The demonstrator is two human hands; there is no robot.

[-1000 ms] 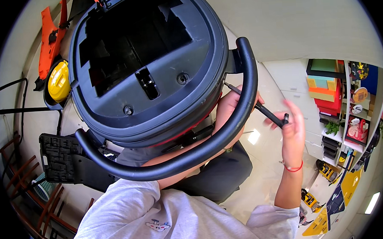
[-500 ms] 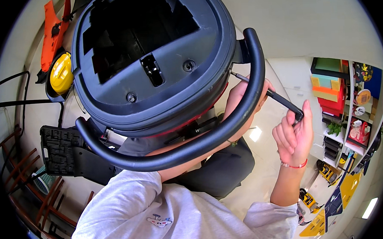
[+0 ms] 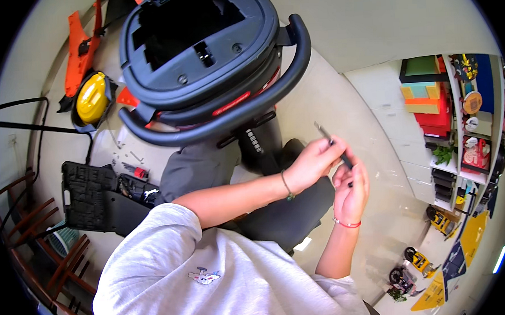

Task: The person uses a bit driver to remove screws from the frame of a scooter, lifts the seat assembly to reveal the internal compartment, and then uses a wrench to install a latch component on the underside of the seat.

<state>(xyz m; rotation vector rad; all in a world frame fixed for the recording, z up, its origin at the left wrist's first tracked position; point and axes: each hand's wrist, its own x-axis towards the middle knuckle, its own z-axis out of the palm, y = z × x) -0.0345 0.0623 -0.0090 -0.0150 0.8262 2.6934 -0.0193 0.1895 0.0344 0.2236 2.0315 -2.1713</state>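
In front of my lap I hold a slim black driver tool point(image 3: 342, 157) with a thin metal tip, pointing up and to the left. My left hand point(image 3: 313, 161), with a dark bracelet, pinches its shaft near the tip. Around its lower end the fingers of my right hand point(image 3: 351, 195) are curled; a red bracelet is on that wrist. Beyond my hands stands a dark grey machine head point(image 3: 220, 74) with a large opening in its top and a red strip on its front. A curved black handlebar point(image 3: 228, 127) wraps its near side, apart from the tool.
An open black tool case point(image 3: 87, 190) lies on the floor at left, near small loose metal pieces point(image 3: 129, 154). Farther back are a yellow-topped part point(image 3: 92, 100) and an orange panel point(image 3: 78, 52). Shelves point(image 3: 457, 131) with boxes stand at right, with yellow model vehicles point(image 3: 417, 258) below.
The tool has come away from the machine's underside, back toward me. Both hands have moved nearer each other, and the left is now clear of the handlebar. The machine appears farther off.
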